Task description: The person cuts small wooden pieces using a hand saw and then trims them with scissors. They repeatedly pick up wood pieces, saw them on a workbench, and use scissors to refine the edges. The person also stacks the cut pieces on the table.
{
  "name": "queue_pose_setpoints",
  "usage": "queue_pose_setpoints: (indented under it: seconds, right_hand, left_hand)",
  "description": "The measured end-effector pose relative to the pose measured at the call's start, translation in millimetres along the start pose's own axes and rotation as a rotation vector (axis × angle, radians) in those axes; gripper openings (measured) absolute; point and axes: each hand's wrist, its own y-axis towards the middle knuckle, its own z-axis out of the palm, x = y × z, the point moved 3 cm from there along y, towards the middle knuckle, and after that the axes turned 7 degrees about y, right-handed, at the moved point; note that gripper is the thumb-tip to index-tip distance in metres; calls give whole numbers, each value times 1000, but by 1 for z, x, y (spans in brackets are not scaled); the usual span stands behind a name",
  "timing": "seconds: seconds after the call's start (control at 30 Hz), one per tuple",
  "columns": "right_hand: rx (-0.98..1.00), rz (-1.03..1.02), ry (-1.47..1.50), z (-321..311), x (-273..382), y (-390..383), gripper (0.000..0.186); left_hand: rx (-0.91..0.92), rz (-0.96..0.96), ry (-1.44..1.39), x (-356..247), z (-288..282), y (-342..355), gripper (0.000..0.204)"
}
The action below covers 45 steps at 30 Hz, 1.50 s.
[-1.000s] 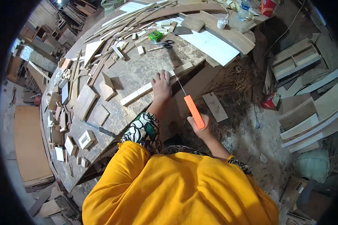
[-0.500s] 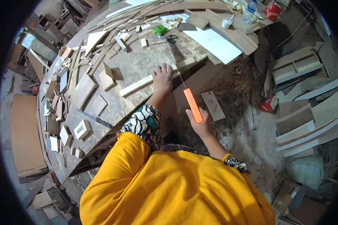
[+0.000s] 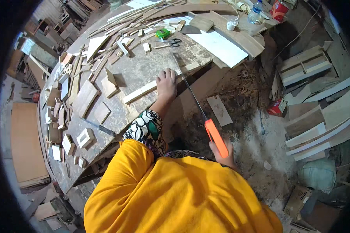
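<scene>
— Handsaw (image 3: 204, 116), orange-handled: what is changing?
— Right hand (image 3: 223, 152) is drawing it back, grip closed round the handle, blade reaching deeper across the wood strip (image 3: 159, 84); the cut is progressing. Left hand (image 3: 167, 82) is lying flat, pinning the strip at the bench (image 3: 140, 70) edge.
— Surroundings?
— Offcuts (image 3: 85, 97), scissors (image 3: 174, 42) are crowding the top, none blocking the blade.

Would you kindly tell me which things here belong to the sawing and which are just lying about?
In use:
- long pale wooden strip, pressed down by the left hand
- orange-handled handsaw, gripped by the right hand
- dusty wooden workbench

Lying about:
- black-handled scissors
- clear plastic bottle
- green tape measure
- small wooden offcuts
</scene>
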Motion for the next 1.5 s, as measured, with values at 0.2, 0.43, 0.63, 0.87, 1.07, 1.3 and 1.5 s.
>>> queue_pose_setpoints:
  seconds: [0.2,0.43,0.63,0.87,1.07,1.3,1.5]
  right_hand:
    - [6,-170,137,36,19,102,25]
    - [-23,29,171,-3,19,9,26]
    - [-22,33,200,-4,7,13,29]
    - [22,-15,28,-10,20,16,27]
    - [46,23,-5,-9,28,-1,29]
    - [-12,40,124,-3,31,13,26]
    - [-9,50,2,-9,34,23,32]
  left_hand:
    - [-112,24,50,-2,2,6,42]
    - [-91,-4,85,-2,10,-3,42]
    - [34,4,31,-6,11,4,58]
    - [-31,-11,-1,-3,2,4,49]
    - [-46,-8,60,-6,11,0,38]
    - [39,-7,1,-13,6,0,51]
    - [53,-28,-7,-6,8,5,49]
